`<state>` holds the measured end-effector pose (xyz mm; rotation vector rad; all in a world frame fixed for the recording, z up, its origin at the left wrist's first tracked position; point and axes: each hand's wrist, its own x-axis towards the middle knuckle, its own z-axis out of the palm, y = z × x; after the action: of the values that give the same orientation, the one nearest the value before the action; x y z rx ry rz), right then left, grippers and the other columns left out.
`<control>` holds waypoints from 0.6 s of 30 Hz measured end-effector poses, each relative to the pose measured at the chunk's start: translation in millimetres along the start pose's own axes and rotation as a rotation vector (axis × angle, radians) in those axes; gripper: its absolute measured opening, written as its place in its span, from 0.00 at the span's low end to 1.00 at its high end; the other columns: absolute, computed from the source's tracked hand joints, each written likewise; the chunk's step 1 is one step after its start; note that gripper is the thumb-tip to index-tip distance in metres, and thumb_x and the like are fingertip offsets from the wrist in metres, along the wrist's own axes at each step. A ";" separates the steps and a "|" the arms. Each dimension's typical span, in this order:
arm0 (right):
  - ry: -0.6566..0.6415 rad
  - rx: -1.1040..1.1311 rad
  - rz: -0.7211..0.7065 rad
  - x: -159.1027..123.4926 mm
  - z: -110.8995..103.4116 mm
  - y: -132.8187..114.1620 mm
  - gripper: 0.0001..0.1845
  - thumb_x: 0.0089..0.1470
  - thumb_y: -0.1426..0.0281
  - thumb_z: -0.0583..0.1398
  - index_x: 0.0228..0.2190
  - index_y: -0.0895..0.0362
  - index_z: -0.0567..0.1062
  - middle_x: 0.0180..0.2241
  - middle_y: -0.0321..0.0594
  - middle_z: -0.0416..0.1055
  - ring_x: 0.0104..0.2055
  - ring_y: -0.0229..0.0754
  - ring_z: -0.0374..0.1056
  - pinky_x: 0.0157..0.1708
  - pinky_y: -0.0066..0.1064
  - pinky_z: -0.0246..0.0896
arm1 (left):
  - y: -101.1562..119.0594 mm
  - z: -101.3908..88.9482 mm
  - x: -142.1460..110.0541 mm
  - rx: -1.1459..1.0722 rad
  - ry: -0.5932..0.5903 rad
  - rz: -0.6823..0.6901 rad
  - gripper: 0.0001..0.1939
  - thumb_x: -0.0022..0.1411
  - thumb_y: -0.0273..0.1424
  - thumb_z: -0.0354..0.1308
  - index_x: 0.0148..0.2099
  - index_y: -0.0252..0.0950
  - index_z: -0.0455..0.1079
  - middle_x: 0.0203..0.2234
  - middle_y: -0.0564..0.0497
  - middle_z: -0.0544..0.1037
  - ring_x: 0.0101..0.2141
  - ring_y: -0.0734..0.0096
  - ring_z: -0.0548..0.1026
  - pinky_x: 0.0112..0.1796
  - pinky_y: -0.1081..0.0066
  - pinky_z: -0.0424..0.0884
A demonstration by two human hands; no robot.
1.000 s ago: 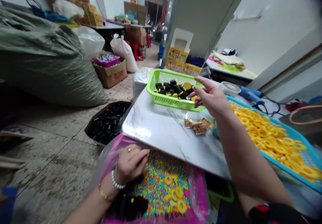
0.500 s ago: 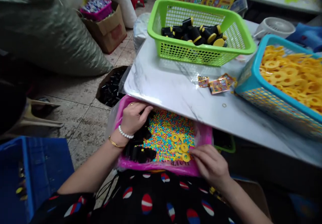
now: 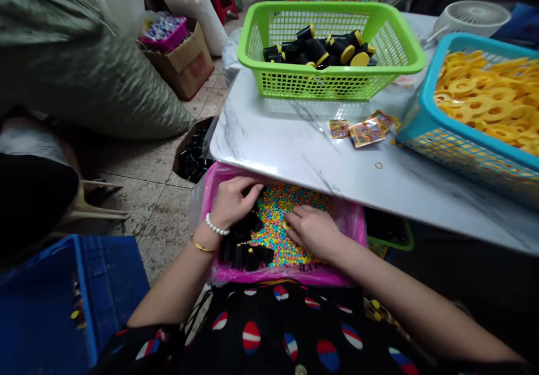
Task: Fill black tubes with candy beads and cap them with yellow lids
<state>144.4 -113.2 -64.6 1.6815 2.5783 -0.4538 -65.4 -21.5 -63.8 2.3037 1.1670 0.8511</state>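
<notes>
A pink tray lined with clear plastic lies below the table edge, holding many small coloured beads. Black tubes, some with small yellow tips, lie along its left side. My left hand is closed over the tray's far left, fingers curled down by the black tubes; what it grips is hidden. My right hand is over the middle of the beads, its fingertips closed on a yellow ring that shows only in part.
On the marbled table are a green basket of yellow-capped black tubes, a blue basket of yellow rings, printed packets and a white fan. Left are a blue crate, a large sack and a box of black tubes.
My right hand has moved left from the yellow rings at the tray's right side to the middle of the beads. The left hand stays in place over the black tubes. The view has shifted slightly.
</notes>
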 end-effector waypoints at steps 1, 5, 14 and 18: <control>0.043 0.010 0.038 5.3 -2.8 -5.2 0.11 0.60 0.67 0.56 0.41 0.58 0.74 0.38 0.46 0.72 0.40 0.47 0.68 0.39 0.36 0.63 | 2.0 0.6 -2.4 -0.031 -0.028 0.033 0.10 0.61 0.32 0.57 0.40 0.34 0.77 0.32 0.46 0.82 0.32 0.68 0.79 0.35 0.68 0.74; 0.135 0.105 0.131 27.7 -8.2 -34.4 0.14 0.61 0.64 0.54 0.44 0.59 0.71 0.44 0.50 0.70 0.44 0.49 0.68 0.43 0.37 0.64 | 10.4 2.6 -4.5 -0.200 0.016 0.089 0.12 0.61 0.28 0.56 0.46 0.33 0.74 0.34 0.47 0.82 0.36 0.67 0.79 0.41 0.65 0.75; -0.093 0.289 -0.004 27.4 0.2 -32.8 0.22 0.53 0.74 0.57 0.51 0.61 0.66 0.45 0.47 0.72 0.45 0.45 0.70 0.44 0.33 0.66 | 7.9 4.2 -4.3 -0.241 0.055 0.031 0.08 0.62 0.27 0.55 0.39 0.33 0.76 0.30 0.49 0.82 0.30 0.73 0.79 0.34 0.72 0.75; 0.014 0.173 0.085 -8.6 -0.7 -0.7 0.25 0.52 0.80 0.55 0.52 0.59 0.68 0.49 0.48 0.69 0.47 0.46 0.67 0.46 0.35 0.65 | 4.5 14.2 -7.0 -0.204 0.019 0.009 0.08 0.62 0.28 0.54 0.37 0.34 0.76 0.30 0.49 0.82 0.29 0.73 0.78 0.33 0.72 0.75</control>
<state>147.5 -120.9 -62.3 1.8445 2.5295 -0.6801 -56.3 -31.0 -73.7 2.1417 1.0268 0.9508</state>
